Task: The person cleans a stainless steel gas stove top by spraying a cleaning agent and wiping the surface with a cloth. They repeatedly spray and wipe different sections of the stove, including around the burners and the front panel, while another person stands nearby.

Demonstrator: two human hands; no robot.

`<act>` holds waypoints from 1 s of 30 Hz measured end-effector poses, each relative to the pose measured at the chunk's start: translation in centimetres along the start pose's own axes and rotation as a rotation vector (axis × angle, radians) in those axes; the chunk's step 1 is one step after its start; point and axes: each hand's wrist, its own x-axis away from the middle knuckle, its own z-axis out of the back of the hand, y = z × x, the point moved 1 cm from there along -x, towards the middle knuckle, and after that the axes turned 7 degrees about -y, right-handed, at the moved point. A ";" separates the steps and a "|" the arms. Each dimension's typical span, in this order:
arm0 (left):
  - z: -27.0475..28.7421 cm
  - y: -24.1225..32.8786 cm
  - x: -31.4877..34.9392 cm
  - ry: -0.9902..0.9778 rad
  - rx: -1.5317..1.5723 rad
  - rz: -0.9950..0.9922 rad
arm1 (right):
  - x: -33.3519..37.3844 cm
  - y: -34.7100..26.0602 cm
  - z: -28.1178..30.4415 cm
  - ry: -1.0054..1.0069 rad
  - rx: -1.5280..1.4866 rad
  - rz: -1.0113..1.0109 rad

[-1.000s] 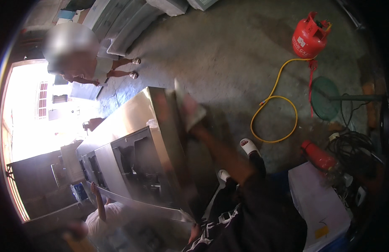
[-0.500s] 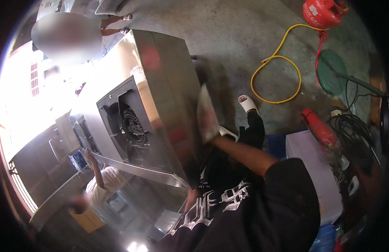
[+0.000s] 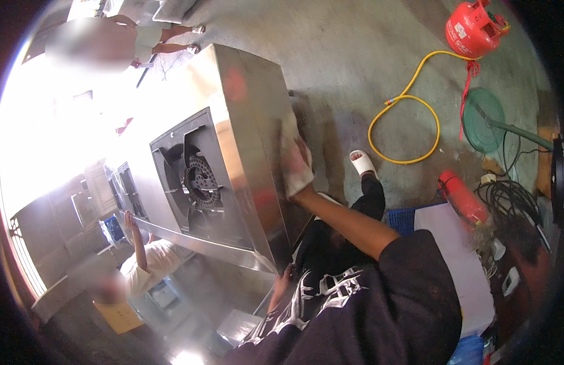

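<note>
A large stainless-steel gas stove (image 3: pixel 257 158) with black burner wells fills the middle of the view. My right hand (image 3: pixel 301 159), blurred, presses a whitish cloth (image 3: pixel 299 180) against its side panel. The fingers hold the cloth there, and part of the hand is hidden by it. Down at the stove's near corner is my left hand (image 3: pixel 283 282), touching or very close to the metal edge; its fingers are mostly hidden. A round black burner (image 3: pixel 201 182) sits in the nearest well.
Another person (image 3: pixel 151 258) has a hand at the stove's far edge; a second person (image 3: pixel 149 39) stands beyond it. A yellow hose (image 3: pixel 438 125) runs across the floor from a red gas cylinder (image 3: pixel 473 29). Nearby are a fire extinguisher (image 3: pixel 463 198), cables (image 3: pixel 513 198) and a white box (image 3: pixel 446 243).
My right hand and the cloth have shifted slightly along the side panel, staying against it. The whole view has tilted a little. My left hand remains by the corner.
</note>
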 end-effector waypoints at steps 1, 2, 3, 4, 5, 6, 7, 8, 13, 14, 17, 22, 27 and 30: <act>-0.2 -0.2 -0.1 -0.026 0.008 -0.009 | -1.7 -1.1 -1.1 -0.074 -0.014 0.190; -0.4 -0.6 -0.4 -0.020 0.037 -0.029 | -3.4 -2.5 -2.3 -0.052 0.114 0.356; -0.5 -1.3 -0.7 -0.024 0.057 -0.048 | -4.1 -4.0 -3.4 -0.054 0.372 0.488; -0.7 -2.1 -0.9 -0.047 0.061 -0.063 | -4.8 -5.6 -4.4 -0.020 0.620 0.628; -0.6 -3.1 -1.4 -0.037 0.118 0.026 | -4.6 -7.0 -5.6 0.011 0.779 0.666; -0.6 -4.1 -1.7 -0.003 0.112 -0.024 | -4.5 -8.2 -6.7 0.013 0.942 0.629; -0.4 -4.9 -2.3 0.038 0.101 -0.061 | -2.3 -9.0 -7.4 0.050 0.995 0.706; -0.3 -5.7 -2.7 0.097 0.055 -0.052 | 0.6 -9.3 -8.1 0.024 0.986 0.691; 0.4 -6.2 -3.9 0.094 0.120 -0.089 | 9.4 -8.0 -9.1 -0.116 0.875 0.607; 0.5 -5.6 -3.7 0.102 0.078 -0.067 | 7.8 -8.1 -8.9 -0.114 0.880 0.633; 0.4 -3.3 -2.5 0.033 -0.045 0.010 | -4.3 -10.8 -7.5 -0.062 0.905 0.840; 0.3 -1.3 -1.1 0.104 -0.073 -0.109 | -20.1 -16.2 -6.4 0.041 1.156 1.096; 1.7 -3.9 -3.1 0.106 -0.124 -0.103 | -5.2 -11.2 -6.7 -0.058 0.946 0.846; 2.4 -5.6 -4.8 0.086 -0.088 -0.142 | 4.2 -7.4 -7.3 -0.143 0.947 0.714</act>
